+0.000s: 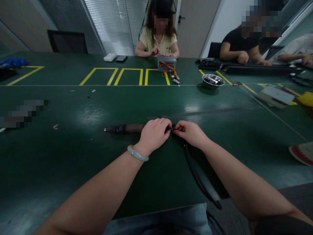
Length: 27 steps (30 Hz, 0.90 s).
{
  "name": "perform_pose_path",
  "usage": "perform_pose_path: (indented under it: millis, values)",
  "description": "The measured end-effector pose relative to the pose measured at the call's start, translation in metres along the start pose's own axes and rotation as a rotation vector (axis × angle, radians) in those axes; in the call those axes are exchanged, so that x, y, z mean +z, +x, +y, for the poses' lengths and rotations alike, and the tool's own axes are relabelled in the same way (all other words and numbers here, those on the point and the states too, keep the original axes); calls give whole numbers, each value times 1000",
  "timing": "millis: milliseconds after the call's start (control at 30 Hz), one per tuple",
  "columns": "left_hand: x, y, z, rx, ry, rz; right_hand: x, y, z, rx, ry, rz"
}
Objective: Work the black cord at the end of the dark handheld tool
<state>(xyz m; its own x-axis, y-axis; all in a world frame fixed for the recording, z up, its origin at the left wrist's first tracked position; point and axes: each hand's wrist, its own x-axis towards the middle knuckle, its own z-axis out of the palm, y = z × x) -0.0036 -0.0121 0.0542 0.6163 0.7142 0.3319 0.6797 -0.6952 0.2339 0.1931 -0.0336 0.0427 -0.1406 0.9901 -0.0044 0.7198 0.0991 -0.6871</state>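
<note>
Left hand (156, 135), fingers together around a powered screwdriver (132, 128), right hand (192, 133) pinching a small dark part (171, 128) at its right end, green table (61, 163).

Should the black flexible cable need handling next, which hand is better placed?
Probably the right hand: it pinches at the rear of the long, dark cylindrical tool, close to the upper end of the black flexible cable. The left hand is wrapped over the tool's body, seemingly steadying it.
</note>
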Motion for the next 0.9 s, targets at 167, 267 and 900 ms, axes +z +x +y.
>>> perform_pose_path:
  millis: [167,267,900]
  values:
    - [-1,0,0,8,-6,-6,0,0,0,2,2,-3]
    - [-2,0,0,12,-10,-3,0,0,0,-2,2,-5]
    - [-1,-1,-1,31,-24,6,1,0,2,-23,-3,4]
